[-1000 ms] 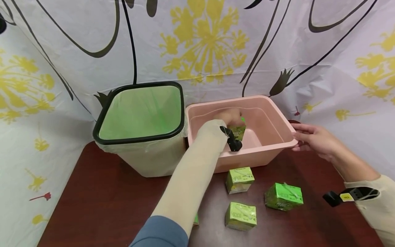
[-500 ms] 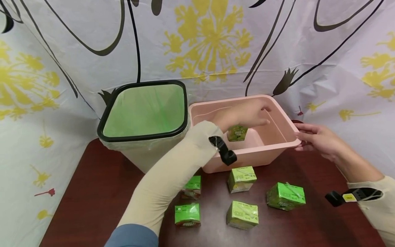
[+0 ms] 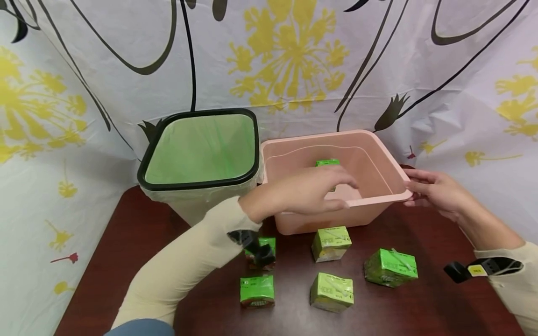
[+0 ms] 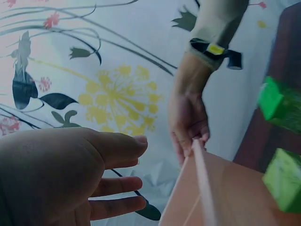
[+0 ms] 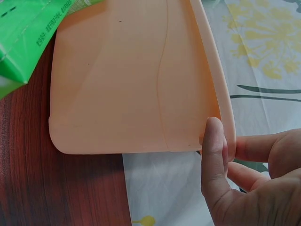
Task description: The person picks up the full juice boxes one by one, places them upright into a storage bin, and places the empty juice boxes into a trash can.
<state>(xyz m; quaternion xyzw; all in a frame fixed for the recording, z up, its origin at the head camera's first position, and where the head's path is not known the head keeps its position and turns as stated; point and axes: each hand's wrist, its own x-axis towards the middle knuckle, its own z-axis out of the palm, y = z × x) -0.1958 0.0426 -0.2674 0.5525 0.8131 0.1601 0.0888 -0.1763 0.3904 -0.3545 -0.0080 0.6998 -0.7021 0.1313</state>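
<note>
A pink plastic tub [image 3: 353,219] stands at the back of the table. My right hand [image 3: 439,192] pinches its right-hand rim, thumb on one side and fingers on the other, as the right wrist view shows. My left hand [image 3: 308,189] hovers over the tub's front rim, fingers loosely extended and holding nothing. Inside the tub is a green drink carton [image 3: 327,162], partly hidden behind the left hand. In front of the tub are two yellow-green cartons, one nearer the tub [image 3: 331,243] and one closer to me [image 3: 332,292]. A brighter green carton [image 3: 391,267] sits to their right.
Left of the tub stands a bin [image 3: 201,186] with a black rim and a pale liner. Two more green cartons, the front one [image 3: 257,291] and the rear one [image 3: 267,242] behind the left wrist camera, stand on the dark red table [image 3: 210,298]. A patterned cloth [image 3: 218,60] hangs behind.
My left hand has let go of the green carton inside the tub and drawn back toward the front rim. My right hand keeps its grip on the tub.
</note>
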